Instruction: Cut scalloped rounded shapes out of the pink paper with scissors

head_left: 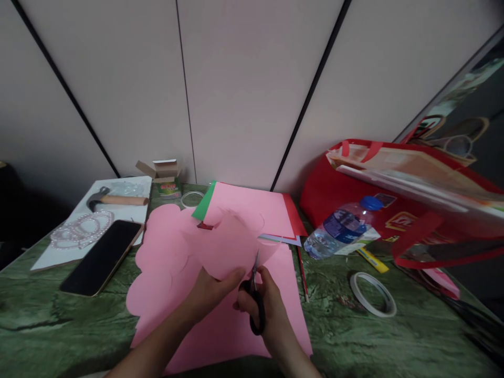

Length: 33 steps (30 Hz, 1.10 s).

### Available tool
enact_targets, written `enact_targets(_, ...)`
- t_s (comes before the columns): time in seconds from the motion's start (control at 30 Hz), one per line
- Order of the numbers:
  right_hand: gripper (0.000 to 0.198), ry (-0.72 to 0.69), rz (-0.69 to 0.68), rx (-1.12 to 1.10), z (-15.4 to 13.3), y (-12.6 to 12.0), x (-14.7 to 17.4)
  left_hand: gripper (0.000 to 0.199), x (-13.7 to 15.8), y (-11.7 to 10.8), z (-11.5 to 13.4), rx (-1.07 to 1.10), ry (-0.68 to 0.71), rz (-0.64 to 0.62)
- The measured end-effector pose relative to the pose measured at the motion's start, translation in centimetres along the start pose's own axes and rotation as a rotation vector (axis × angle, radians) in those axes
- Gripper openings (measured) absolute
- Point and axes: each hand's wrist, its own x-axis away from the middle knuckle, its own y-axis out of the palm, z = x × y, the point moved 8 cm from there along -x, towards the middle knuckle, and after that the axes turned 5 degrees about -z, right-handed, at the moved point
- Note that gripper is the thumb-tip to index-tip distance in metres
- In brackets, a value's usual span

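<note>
My left hand [214,294] grips the lower edge of a piece of pink paper [226,244], thumb on top and the other fingers hidden beneath it. In my right hand [270,302] is a pair of scissors [255,299] with black handles. Their blades point away from me and lie at the right edge of the held paper; whether they touch it I cannot tell. Under both hands are large pink sheets [279,315], with a scalloped edge along the left side. Behind them more pink paper [252,205] lies over green and red sheets.
At left are a phone [102,257], a hammer [118,199], strings of beads [81,231] and a small open box [167,178]. To the right are a pencil [303,275], a water bottle [342,228], a tape roll [373,295], a yellow cutter-like object [373,260] and a red bag [323,184].
</note>
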Motion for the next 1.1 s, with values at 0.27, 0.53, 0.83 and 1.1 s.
enact_targets(0.27,0.049,-0.008,0.0,0.058,-1.8,0.6,0.9,0.013,-0.1,-0.3,-0.6,0.021,0.017,0.007)
enact_targets(0.53,0.045,0.068,0.034,0.002,-1.2,0.5,0.7,0.015,-0.1,-0.6,-0.4,0.002,0.053,0.036)
enact_targets(0.83,0.054,0.043,0.007,0.043,-1.2,0.8,0.7,0.016,0.0,-0.7,-0.4,-0.002,0.041,0.037)
enact_targets(1.1,0.056,0.03,-0.033,0.036,-1.3,1.0,0.9,0.015,-0.1,-0.6,0.1,0.021,0.062,0.037)
